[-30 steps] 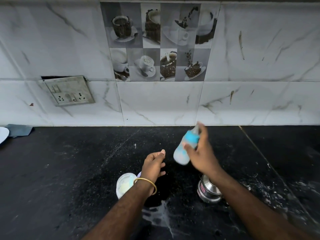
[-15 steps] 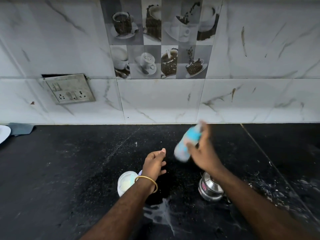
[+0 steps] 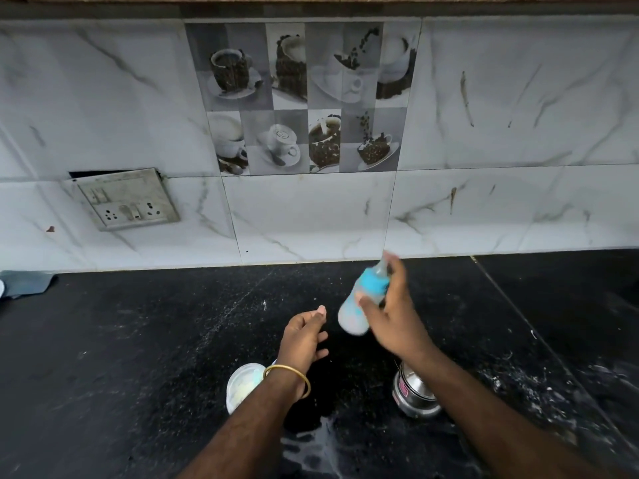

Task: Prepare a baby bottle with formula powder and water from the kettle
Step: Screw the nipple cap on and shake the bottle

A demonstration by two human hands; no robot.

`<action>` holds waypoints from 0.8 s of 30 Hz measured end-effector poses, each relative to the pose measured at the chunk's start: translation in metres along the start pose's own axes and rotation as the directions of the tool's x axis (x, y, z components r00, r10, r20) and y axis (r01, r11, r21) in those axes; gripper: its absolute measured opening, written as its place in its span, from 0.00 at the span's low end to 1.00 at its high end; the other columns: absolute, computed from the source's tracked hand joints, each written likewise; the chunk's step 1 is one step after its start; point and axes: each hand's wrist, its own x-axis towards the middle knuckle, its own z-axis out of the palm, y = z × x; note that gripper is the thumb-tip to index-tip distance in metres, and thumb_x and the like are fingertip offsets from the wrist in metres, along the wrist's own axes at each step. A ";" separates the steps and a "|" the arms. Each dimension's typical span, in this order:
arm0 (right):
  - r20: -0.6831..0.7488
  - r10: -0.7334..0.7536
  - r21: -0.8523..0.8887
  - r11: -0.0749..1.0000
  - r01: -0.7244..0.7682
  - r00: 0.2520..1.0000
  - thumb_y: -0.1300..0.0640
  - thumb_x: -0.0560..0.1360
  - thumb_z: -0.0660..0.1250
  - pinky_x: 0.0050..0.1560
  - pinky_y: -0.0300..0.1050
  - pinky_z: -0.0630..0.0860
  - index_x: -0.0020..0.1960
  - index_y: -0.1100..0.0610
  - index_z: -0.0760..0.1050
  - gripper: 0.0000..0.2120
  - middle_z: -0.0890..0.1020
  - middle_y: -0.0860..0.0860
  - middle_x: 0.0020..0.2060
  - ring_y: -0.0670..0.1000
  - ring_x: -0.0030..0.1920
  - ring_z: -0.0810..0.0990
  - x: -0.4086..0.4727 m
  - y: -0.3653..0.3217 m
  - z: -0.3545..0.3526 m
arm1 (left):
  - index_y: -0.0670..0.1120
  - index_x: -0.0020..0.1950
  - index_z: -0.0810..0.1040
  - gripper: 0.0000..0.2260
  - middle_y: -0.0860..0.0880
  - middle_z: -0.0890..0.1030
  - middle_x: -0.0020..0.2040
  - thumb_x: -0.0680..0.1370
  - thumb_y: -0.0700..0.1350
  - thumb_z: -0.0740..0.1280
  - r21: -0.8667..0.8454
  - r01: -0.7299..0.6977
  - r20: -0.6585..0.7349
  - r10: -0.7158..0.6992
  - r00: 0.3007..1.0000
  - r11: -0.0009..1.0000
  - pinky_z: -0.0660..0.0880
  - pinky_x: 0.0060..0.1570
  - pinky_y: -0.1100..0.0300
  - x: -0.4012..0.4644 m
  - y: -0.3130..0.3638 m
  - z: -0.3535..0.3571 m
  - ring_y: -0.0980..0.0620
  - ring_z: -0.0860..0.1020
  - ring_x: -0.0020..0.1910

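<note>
Right hand (image 3: 397, 326) grip closed around tilted, blurred baby bottle (image 3: 363, 302) above the desk (image 3: 138, 340). Left hand (image 3: 302, 337), at its 9 o'clock, grip loosely open, empty.

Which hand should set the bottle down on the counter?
Right. The right hand already has its grip on the bottle, held tilted above the counter. The left hand is empty and open beside it.
</note>
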 end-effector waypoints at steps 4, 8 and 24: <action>-0.316 -0.011 0.149 0.987 0.061 0.949 0.54 0.78 0.67 0.68 0.52 0.74 0.78 0.42 0.48 0.38 0.67 0.58 0.74 0.56 0.67 0.75 0.012 -0.005 -0.006 | 0.48 0.52 0.77 0.10 0.48 0.80 0.59 0.78 0.55 0.67 0.017 -0.015 0.028 0.015 1.000 1.000 0.77 0.47 0.53 0.006 0.007 0.007 0.48 0.80 0.55; 0.291 0.150 -0.266 0.961 -0.070 0.945 0.53 0.75 0.67 0.70 0.56 0.72 0.79 0.45 0.48 0.39 0.65 0.57 0.75 0.54 0.68 0.73 -0.013 0.024 0.007 | 0.48 0.54 0.78 0.12 0.48 0.81 0.58 0.78 0.55 0.68 0.005 -0.013 0.018 0.013 1.000 1.000 0.78 0.50 0.51 0.006 0.004 0.007 0.46 0.80 0.57; -0.393 0.003 0.220 0.971 0.091 0.920 0.59 0.79 0.66 0.69 0.50 0.74 0.79 0.49 0.47 0.37 0.67 0.58 0.73 0.56 0.68 0.75 0.015 -0.016 -0.012 | 0.48 0.55 0.77 0.13 0.49 0.80 0.59 0.78 0.55 0.67 0.013 -0.005 0.011 0.005 1.000 1.000 0.79 0.51 0.51 0.009 0.001 0.005 0.47 0.79 0.58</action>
